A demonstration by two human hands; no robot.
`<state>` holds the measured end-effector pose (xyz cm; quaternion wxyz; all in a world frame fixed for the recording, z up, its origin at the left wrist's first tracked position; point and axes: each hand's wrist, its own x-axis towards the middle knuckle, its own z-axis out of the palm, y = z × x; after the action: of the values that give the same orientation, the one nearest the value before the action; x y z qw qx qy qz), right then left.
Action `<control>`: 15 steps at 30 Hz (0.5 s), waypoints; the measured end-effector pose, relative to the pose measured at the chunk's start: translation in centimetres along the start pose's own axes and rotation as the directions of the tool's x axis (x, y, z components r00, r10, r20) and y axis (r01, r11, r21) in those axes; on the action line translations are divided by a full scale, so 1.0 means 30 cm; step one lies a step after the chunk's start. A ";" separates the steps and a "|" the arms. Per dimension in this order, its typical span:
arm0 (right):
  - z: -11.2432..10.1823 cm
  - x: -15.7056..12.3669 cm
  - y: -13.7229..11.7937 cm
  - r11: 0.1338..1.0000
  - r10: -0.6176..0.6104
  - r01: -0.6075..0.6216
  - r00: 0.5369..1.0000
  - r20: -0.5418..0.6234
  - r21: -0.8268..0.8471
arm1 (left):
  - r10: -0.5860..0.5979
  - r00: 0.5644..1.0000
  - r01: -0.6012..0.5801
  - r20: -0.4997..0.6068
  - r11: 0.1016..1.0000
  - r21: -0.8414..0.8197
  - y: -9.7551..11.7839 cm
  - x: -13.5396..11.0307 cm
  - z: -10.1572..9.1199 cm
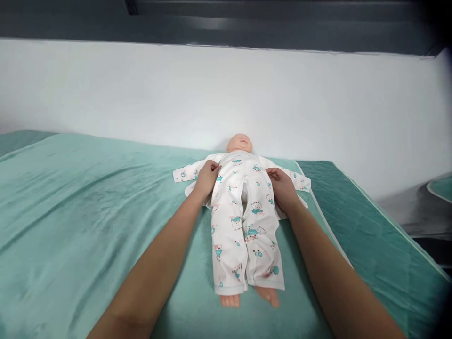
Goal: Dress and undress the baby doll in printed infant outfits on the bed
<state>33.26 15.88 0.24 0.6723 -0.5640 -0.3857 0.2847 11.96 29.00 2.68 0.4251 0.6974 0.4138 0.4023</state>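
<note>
Trousers [228, 226], drawn high on the supine baby doll [239, 142], are seemingly pinched at either side by left hand [208, 178] and right hand [283, 189], apparently being straightened; even tugging seems called for.

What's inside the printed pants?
Both feet of the doll stick out of the pants; its legs, presumably inside, are covered and can't be seen.
</note>
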 end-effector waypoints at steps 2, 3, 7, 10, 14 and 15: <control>-0.002 -0.013 0.001 0.995 0.026 -0.029 0.999 -0.032 -0.093 | -0.012 1.000 0.013 -0.013 1.000 0.023 0.003 -0.007 -0.004; -0.006 -0.016 -0.001 0.988 0.042 -0.047 0.998 -0.042 -0.150 | -0.011 1.000 0.012 -0.020 0.998 0.055 0.006 -0.011 -0.007; -0.030 -0.014 -0.014 0.946 0.082 -0.069 0.996 0.030 -0.317 | 0.018 1.000 -0.019 0.006 0.975 0.221 0.023 -0.023 -0.024; -0.045 -0.008 -0.021 0.968 0.124 -0.087 0.981 0.147 -0.233 | -0.024 0.996 0.003 0.081 0.966 0.260 0.033 -0.025 -0.040; -0.052 -0.012 -0.030 0.987 0.162 -0.153 0.952 0.259 -0.057 | -0.114 0.978 0.081 0.173 0.980 0.184 0.048 -0.033 -0.063; -0.052 -0.014 -0.033 0.985 0.173 -0.169 0.945 0.277 -0.038 | -0.141 0.971 0.112 0.193 0.981 0.156 0.051 -0.037 -0.070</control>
<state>34.30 14.49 1.02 0.5800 -0.5542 -0.4282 0.4161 10.02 28.07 4.53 0.4387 0.7358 0.4397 0.2700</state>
